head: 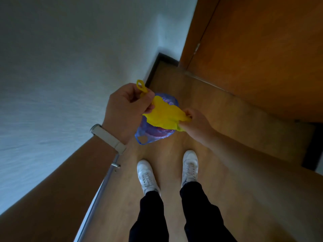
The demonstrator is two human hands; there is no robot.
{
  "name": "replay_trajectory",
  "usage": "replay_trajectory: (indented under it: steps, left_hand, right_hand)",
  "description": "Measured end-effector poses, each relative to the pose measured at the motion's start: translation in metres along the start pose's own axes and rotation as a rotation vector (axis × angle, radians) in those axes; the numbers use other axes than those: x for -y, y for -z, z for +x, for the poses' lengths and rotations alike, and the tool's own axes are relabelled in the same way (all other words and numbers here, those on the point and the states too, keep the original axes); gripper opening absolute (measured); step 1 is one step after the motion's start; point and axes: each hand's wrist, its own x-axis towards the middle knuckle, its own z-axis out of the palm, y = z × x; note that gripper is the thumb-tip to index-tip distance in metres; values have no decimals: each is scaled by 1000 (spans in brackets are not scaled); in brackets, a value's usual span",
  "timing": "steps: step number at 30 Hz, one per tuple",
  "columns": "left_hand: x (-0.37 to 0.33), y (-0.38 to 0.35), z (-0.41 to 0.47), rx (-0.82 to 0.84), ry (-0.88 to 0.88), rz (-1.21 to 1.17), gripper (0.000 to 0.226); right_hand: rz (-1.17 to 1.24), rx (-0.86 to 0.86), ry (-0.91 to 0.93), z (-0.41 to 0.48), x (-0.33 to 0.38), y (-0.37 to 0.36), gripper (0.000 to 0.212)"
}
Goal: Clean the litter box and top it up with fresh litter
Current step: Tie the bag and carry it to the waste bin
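Yellow bag stretched between both hands, above blue-lined bin.

We find left hand (127, 107) and right hand (195, 123) each pinched closed on the yellow bag (164, 114); the bin (153, 135) sits directly below on the floor (227, 154).

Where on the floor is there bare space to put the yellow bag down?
Bare wood floor lies right of the blue bag, toward the door. It is crowded at the wall corner, where the blue bag sits just ahead of the shoes.
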Motion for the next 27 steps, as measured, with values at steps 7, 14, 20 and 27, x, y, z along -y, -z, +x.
replay_trajectory:
  steps: [7, 14, 20, 27]
  left_hand:
    - [110, -8, 36, 23, 40, 7, 5]
    - [189, -15, 73, 13, 101, 27, 11]
    - [221, -41, 84, 113, 190, 131, 18]
    - [255, -48, 102, 102, 286, 336, 13]
  right_hand:
    - [-71, 27, 1, 80, -69, -62, 21]
    - [-178, 90, -7, 136, -120, -102, 18]
    - [-413, 185, 33, 144, -138, -96, 51]
    - [-685, 207, 188, 137, -131, -83, 52]
